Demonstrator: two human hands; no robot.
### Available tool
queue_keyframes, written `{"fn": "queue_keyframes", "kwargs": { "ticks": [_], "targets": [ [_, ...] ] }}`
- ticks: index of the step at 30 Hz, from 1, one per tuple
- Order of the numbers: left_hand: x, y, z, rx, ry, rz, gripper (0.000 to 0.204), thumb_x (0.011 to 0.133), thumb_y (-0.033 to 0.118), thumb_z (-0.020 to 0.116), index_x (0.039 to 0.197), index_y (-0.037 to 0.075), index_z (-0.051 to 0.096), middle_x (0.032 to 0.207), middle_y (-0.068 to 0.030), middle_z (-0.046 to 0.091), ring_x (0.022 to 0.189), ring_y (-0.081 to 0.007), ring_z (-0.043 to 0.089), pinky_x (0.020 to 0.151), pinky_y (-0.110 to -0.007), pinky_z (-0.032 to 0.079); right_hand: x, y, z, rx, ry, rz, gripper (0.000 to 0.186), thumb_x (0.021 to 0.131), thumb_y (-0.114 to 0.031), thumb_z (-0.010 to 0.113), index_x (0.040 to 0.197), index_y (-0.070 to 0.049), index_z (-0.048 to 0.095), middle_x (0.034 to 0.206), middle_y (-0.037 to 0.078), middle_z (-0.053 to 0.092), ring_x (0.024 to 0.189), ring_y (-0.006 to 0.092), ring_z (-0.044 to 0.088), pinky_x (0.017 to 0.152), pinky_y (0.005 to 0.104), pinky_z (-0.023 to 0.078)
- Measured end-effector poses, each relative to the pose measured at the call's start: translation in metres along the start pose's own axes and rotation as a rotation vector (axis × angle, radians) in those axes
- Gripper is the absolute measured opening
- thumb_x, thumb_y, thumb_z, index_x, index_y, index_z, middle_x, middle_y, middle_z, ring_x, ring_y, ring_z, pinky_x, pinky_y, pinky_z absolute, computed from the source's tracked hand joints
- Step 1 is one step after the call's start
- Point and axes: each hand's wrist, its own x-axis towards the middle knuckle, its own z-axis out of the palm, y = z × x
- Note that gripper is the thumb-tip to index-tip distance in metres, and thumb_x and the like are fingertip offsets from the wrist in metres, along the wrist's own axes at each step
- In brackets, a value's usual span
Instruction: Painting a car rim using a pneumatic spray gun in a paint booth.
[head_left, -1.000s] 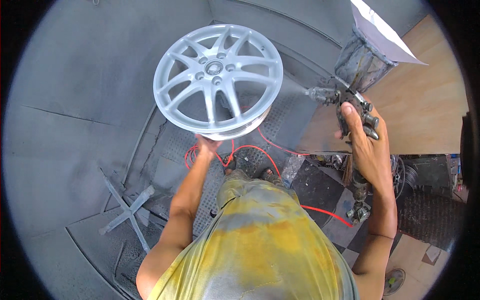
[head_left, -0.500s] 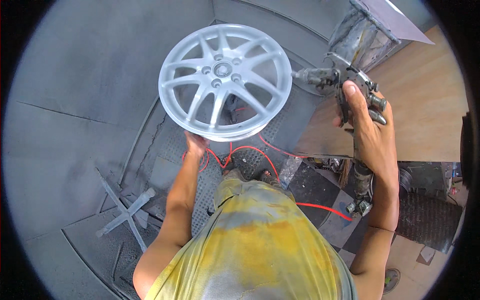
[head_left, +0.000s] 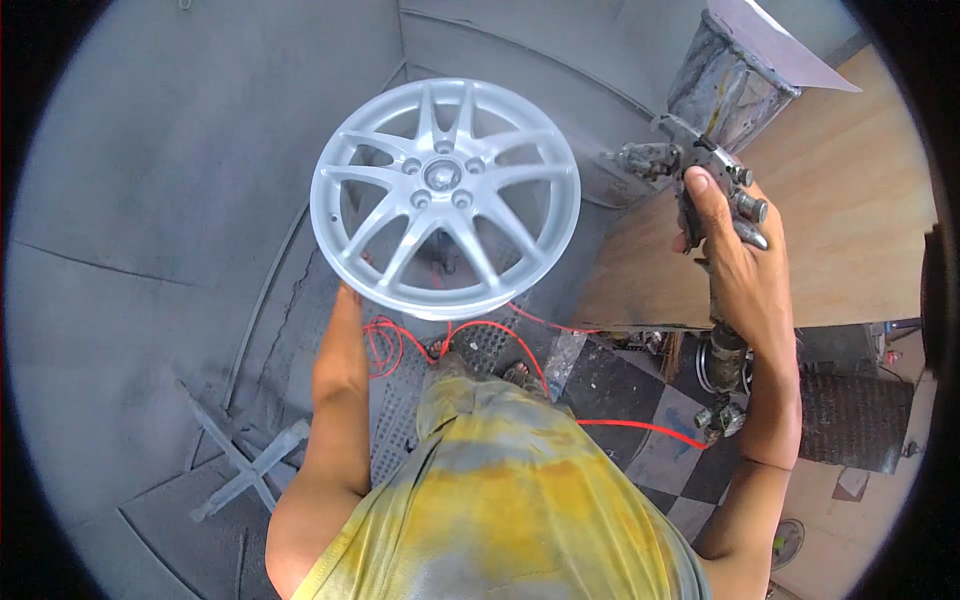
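Note:
A silver-white alloy wheel rim [head_left: 405, 235] with paired spokes faces up in front of me, the gaps between its spokes open. My left hand [head_left: 349, 291] is at its lower left edge, gripping from behind and below. Most of those fingers are hidden by the rim; a small bit shows through a spoke gap. In my right hand [head_left: 735, 235] is a paint-stained spray gun [head_left: 712, 160], thumb on its back and fingers wrapped round the handle. A grimy cup [head_left: 727, 85] sits on top of the gun. Its nozzle points left at the wheel rim, apart from it.
A red air hose [head_left: 640, 427] runs from below the gun across the floor and coils near my feet. A grey cross-shaped stand [head_left: 250, 452] lies at lower left. A wooden panel [head_left: 790, 230] stands on the right, and grey walls [head_left: 180, 160] enclose the left and back.
The wheel rim has turned clockwise and sits lower in view. My left hand has shifted left along its edge, further behind it. The spray gun stays nearly in place.

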Motion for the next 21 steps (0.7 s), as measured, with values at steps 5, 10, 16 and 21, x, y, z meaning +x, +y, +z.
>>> {"fn": "queue_keyframes", "kwargs": {
  "ticks": [5, 10, 16, 21],
  "targets": [
    [0.029, 0.016, 0.009, 0.029, 0.049, 0.037, 0.053, 0.105, 0.045, 0.047, 0.142, 0.008, 0.053, 0.134, -0.0101, 0.062, 0.121, -0.0252, 0.062, 0.108, -0.044, 0.048, 0.007, -0.018, 0.016, 0.025, -0.135, 0.107, 0.033, 0.104, -0.031, 0.064, 0.105, 0.001, 0.066, 0.077, 0.0, 0.055, 0.067, 0.0085, 0.054, 0.062, 0.0263, 0.043],
    [-0.023, -0.013, 0.011, 0.059, 0.088, 0.13, 0.053, 0.105, 0.044, 0.049, 0.143, 0.008, 0.052, 0.136, -0.0105, 0.062, 0.123, -0.0248, 0.061, 0.11, -0.044, 0.047, 0.012, -0.028, 0.03, 0.013, -0.317, 0.071, 0.032, 0.104, -0.031, 0.065, 0.104, 0.001, 0.066, 0.076, 0.0, 0.054, 0.067, 0.0091, 0.054, 0.063, 0.027, 0.045],
    [-0.152, -0.157, 0.055, -0.215, 0.213, 0.087, 0.036, 0.107, 0.034, 0.048, 0.123, 0.006, 0.064, 0.121, -0.0093, 0.069, 0.114, -0.0242, 0.064, 0.104, -0.043, 0.049, 0.049, -0.016, 0.09, 0.104, -0.471, -0.208, 0.037, 0.103, -0.035, 0.064, 0.095, 0.001, 0.062, 0.07, 0.005, 0.055, 0.062, 0.0139, 0.057, 0.061, 0.0326, 0.047],
    [-0.209, -0.217, 0.051, 0.359, -0.263, -0.441, 0.049, 0.105, 0.041, 0.055, 0.142, 0.009, 0.052, 0.143, -0.0115, 0.061, 0.129, -0.0275, 0.055, 0.111, -0.05, 0.041, 0.09, -0.025, 0.14, -0.04, -0.452, -0.396, 0.043, 0.101, -0.044, 0.062, 0.097, -0.001, 0.066, 0.062, 0.012, 0.059, 0.059, 0.0247, 0.063, 0.064, 0.0413, 0.05]
  ]
}}
